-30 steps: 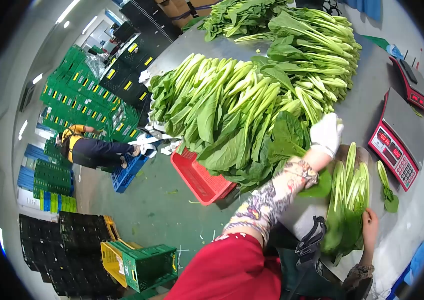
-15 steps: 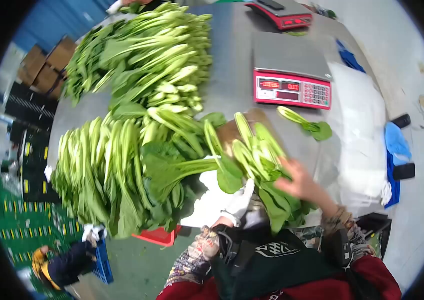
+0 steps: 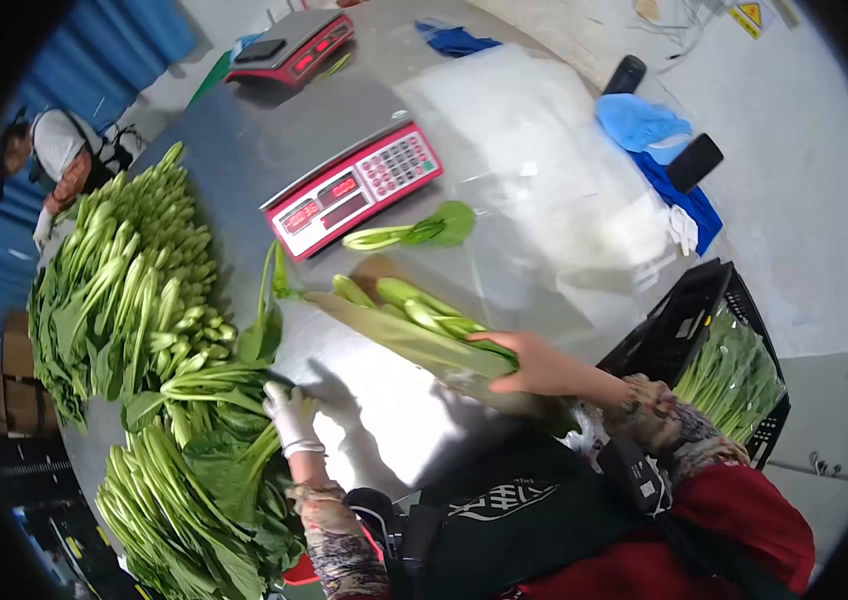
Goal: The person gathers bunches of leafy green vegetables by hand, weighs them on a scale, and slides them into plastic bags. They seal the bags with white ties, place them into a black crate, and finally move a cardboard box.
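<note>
Your right hand (image 3: 536,366) has its grip pinching a bundle of greens (image 3: 426,313); your gloved left hand (image 3: 292,415) is at the leafy pile (image 3: 159,490), grip: cannot tell.

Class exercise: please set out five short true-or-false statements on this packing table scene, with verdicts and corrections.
1. Two scales stand on the table. True.
2. Both hands are gloved. False: the left hand is gloved, the right hand is bare.
3. The right hand touches a bunch of greens. True.
4. Greens lie on top of the nearer scale. False: the small bunch lies on the table beside it.
5. The black crate is upside down. False: it stands open, with vegetables inside.
</note>
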`<control>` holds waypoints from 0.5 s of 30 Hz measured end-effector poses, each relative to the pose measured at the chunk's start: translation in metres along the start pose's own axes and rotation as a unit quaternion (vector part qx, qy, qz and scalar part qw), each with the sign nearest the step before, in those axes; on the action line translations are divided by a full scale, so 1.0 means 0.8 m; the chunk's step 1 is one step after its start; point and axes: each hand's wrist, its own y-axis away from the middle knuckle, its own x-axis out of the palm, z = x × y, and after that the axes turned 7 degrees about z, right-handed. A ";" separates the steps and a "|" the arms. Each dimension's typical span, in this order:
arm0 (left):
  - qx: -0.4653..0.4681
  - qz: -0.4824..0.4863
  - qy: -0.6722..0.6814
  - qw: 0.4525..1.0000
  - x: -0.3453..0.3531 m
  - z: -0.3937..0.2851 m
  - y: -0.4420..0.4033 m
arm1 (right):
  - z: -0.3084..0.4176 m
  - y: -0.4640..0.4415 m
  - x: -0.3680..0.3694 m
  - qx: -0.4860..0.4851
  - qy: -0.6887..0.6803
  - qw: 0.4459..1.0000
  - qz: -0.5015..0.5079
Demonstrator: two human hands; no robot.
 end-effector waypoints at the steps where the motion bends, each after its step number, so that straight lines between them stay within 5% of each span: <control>1: 0.006 -0.026 0.004 1.000 0.000 -0.009 0.009 | -0.013 0.028 -0.006 -0.029 0.033 0.998 -0.052; 2: 0.012 -0.055 0.009 0.998 0.003 -0.016 0.020 | -0.017 0.061 -0.014 -0.020 0.079 0.993 -0.089; 4: 0.183 -0.061 -0.203 0.960 0.009 0.010 0.023 | -0.001 0.128 -0.033 0.043 0.157 0.976 -0.145; 6: 0.330 -0.059 -0.568 0.752 0.026 0.027 0.047 | -0.014 0.191 -0.047 0.019 0.140 0.965 -0.222; 8: 0.303 0.125 -0.402 0.855 0.126 0.047 0.142 | -0.030 0.251 -0.054 0.061 0.117 0.955 -0.265; 9: 0.279 0.230 -0.450 0.817 0.161 0.064 0.178 | -0.035 0.278 -0.054 0.092 0.098 0.950 -0.282; 10: 0.426 0.351 -0.445 0.705 0.190 0.087 0.194 | -0.037 0.302 -0.054 0.121 0.079 0.943 -0.299; 12: 0.525 0.458 -0.471 0.542 0.251 0.122 0.198 | -0.051 0.344 -0.049 0.156 0.081 0.930 -0.324; 14: 0.531 0.473 -0.473 0.519 0.290 0.171 0.175 | -0.056 0.376 -0.042 0.177 0.080 0.921 -0.337; 15: 0.448 0.496 -0.493 0.557 0.298 0.185 0.155 | -0.056 0.390 -0.040 0.180 0.078 0.920 -0.338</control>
